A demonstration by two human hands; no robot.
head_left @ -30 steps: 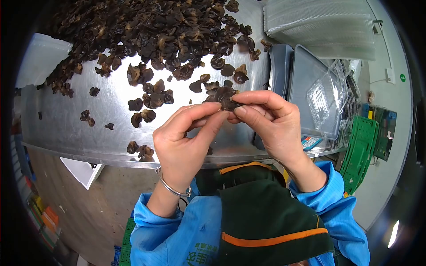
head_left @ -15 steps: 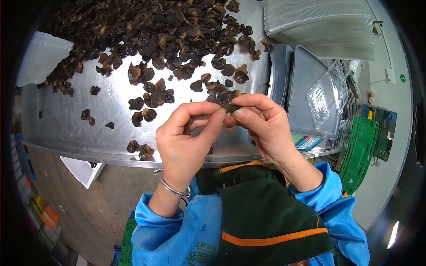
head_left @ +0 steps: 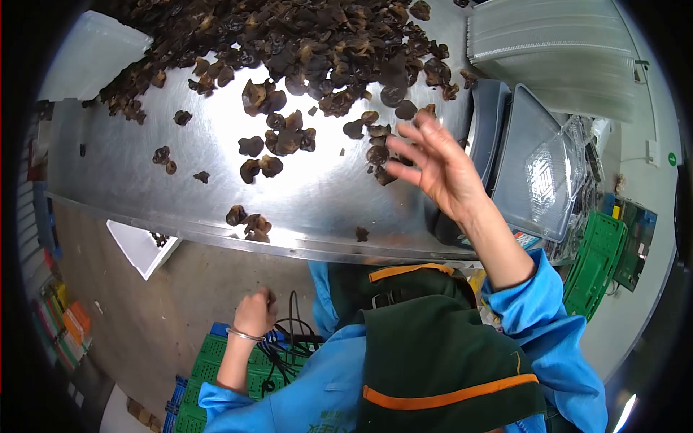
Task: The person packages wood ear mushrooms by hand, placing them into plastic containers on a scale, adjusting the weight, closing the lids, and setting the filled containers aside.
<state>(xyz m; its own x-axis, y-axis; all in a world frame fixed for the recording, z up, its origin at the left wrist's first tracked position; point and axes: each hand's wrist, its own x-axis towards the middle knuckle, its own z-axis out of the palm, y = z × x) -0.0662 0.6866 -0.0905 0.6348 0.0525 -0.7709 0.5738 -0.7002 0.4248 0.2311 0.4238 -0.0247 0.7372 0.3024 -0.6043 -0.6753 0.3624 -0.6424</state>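
Observation:
Dark brown, ruffled fungus pieces (head_left: 325,47) lie heaped at the back of a shiny metal table (head_left: 195,209), with small loose clusters nearer its front edge. My right hand (head_left: 444,162) is raised over the table's right part, fingers apart and holding nothing, close to a small cluster (head_left: 379,155). Low on the left, my left hand (head_left: 255,314) is off the table, above a green crate (head_left: 209,372). Its fingers are curled, and whatever they hold, if anything, is hidden. A metal bangle circles that wrist.
Grey trays (head_left: 534,159) and clear plastic containers (head_left: 556,177) stand at the table's right end. Behind them are stacked translucent sheets (head_left: 548,58). A white box (head_left: 141,245) is below the front edge, another white container (head_left: 94,58) at back left. Black cables (head_left: 292,343) hang near my left hand.
My hands have parted from the fungus piece they pinched together. The left moved down and left past the table edge; the right moved slightly up and opened. The view has shifted.

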